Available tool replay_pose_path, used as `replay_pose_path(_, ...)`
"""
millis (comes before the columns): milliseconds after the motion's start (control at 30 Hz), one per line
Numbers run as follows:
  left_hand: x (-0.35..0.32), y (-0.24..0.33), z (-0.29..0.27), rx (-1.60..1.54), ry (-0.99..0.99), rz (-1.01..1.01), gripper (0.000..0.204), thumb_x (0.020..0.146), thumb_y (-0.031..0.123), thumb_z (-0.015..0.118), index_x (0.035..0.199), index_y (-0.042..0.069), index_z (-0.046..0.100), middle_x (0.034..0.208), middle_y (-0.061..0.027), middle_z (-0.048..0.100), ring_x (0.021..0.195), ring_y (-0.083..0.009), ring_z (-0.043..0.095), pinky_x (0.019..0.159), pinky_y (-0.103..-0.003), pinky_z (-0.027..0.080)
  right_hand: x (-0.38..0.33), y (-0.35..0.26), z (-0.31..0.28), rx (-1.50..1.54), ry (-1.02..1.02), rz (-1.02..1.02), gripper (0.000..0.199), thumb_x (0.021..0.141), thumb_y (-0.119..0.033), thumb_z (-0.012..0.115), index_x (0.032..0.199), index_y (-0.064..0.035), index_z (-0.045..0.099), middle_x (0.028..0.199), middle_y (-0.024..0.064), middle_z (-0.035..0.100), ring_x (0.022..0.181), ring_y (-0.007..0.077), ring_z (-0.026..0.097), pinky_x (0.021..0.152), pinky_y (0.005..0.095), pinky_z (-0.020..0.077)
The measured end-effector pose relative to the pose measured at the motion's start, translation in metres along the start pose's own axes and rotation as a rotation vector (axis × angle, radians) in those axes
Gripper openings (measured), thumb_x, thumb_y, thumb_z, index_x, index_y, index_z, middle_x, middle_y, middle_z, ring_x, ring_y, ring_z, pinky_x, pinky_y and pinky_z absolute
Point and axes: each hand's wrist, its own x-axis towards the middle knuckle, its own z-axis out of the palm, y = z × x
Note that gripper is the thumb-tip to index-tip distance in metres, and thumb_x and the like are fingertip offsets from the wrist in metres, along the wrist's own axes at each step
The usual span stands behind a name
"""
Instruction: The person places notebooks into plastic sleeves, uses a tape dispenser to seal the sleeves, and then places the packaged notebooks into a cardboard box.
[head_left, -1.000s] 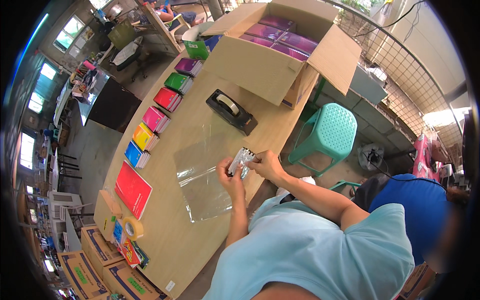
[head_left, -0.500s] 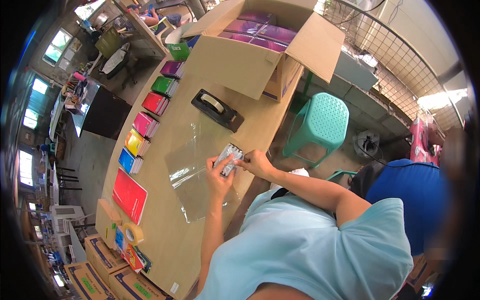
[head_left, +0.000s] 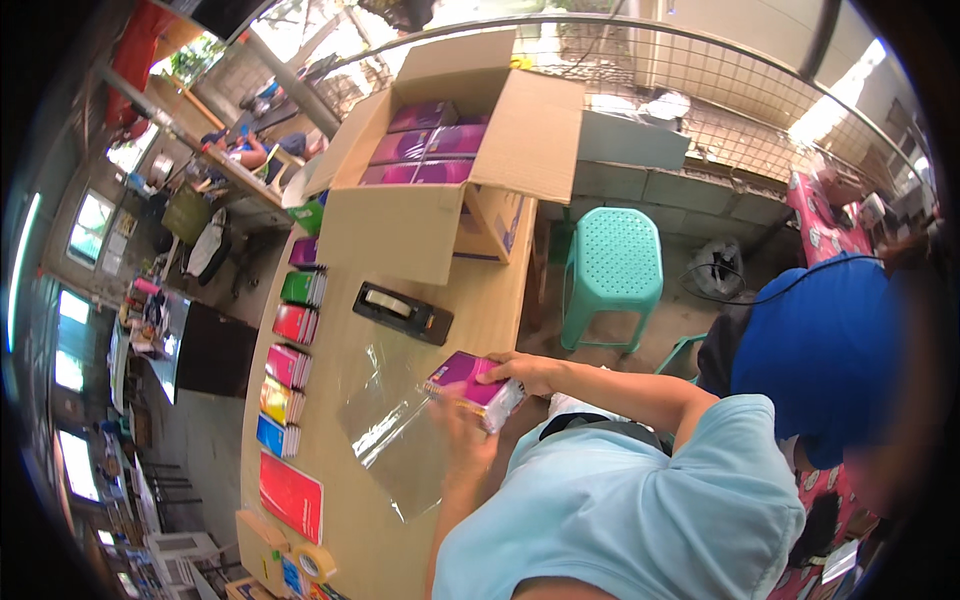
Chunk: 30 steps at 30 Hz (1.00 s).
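A stack of small purple spiral notebooks (head_left: pixel 470 383), with a clear, shiny wrap along its edge, is held above the near edge of the table. My right hand (head_left: pixel 528 372) grips its right side, the thumb on the purple cover. My left hand (head_left: pixel 466 432) is at the stack's near left side; its fingers are smeared by motion, so their grip cannot be made out. Beneath and left of the stack, clear plastic sheets (head_left: pixel 390 440) lie on the table (head_left: pixel 375 540). A black tape dispenser (head_left: pixel 402 312) stands just beyond them.
An open carton (head_left: pixel 390 235) holding wrapped purple stacks stands at the table's far end. Along the left edge run several small notebook stacks (head_left: pixel 290 368), a red notebook (head_left: pixel 292 497) and a tape roll (head_left: pixel 315 563). A green stool (head_left: pixel 615 265) stands right of the table.
The notebook stack has turned so its purple cover faces up. Both hands have shifted with it, and the left one is moving. The whole view has swung round.
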Motion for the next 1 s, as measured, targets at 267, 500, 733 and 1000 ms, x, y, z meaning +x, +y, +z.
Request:
replay_pose_path(267, -0.180, -0.201, -0.094, 0.540, 0.012, -0.941, 0.098, 0.071, 0.058, 0.078, 0.152, 0.029, 0.033, 0.157, -0.0194, 0.021, 0.142, -0.0453, 0.024, 0.112, -0.057, 0.026, -0.135, -0.133, -0.013, -0.926, 0.321, -1.010, 0.070, 0.077, -0.027, 0.079, 0.139, -0.0135, 0.050, 0.133, 0.0137, 0.059, 0.117, 0.0274, 0.059, 0.103, 0.0378, 0.0448)
replay_pose_path(500, -0.105, -0.139, -0.022, 0.565, -0.209, -1.402, 0.096, 0.068, 0.062, 0.078, 0.150, 0.033, 0.038, 0.156, -0.0152, 0.023, 0.140, -0.0387, 0.027, 0.110, -0.056, 0.027, -0.125, -0.336, -0.059, -1.345, 1.043, -1.610, 0.048, 0.080, -0.040, 0.076, 0.122, -0.0207, 0.064, 0.098, 0.0119, 0.069, 0.087, 0.0264, 0.067, 0.074, 0.0389, 0.0518)
replay_pose_path(733, -0.093, -0.100, 0.016, 0.546, -0.098, -1.511, 0.099, 0.068, 0.065, 0.077, 0.151, 0.031, 0.035, 0.158, -0.0142, 0.018, 0.143, -0.0381, 0.022, 0.109, -0.058, 0.029, -0.028, -0.476, -0.116, -1.948, 1.092, -0.685, 0.058, 0.077, -0.052, 0.073, 0.126, -0.0221, 0.064, 0.108, 0.0154, 0.070, 0.099, 0.0296, 0.068, 0.086, 0.0422, 0.0543)
replay_pose_path(1000, -0.086, -0.105, 0.021, 0.512, -0.120, -1.460, 0.102, 0.069, 0.062, 0.077, 0.153, 0.027, 0.031, 0.158, -0.0166, 0.015, 0.144, -0.0387, 0.019, 0.111, -0.060, 0.024, 0.053, -0.453, -0.183, -2.093, 0.903, -0.413, 0.084, 0.080, -0.077, 0.055, 0.134, -0.0125, 0.059, 0.128, 0.0125, 0.063, 0.123, 0.0296, 0.056, 0.104, 0.0439, 0.0438)
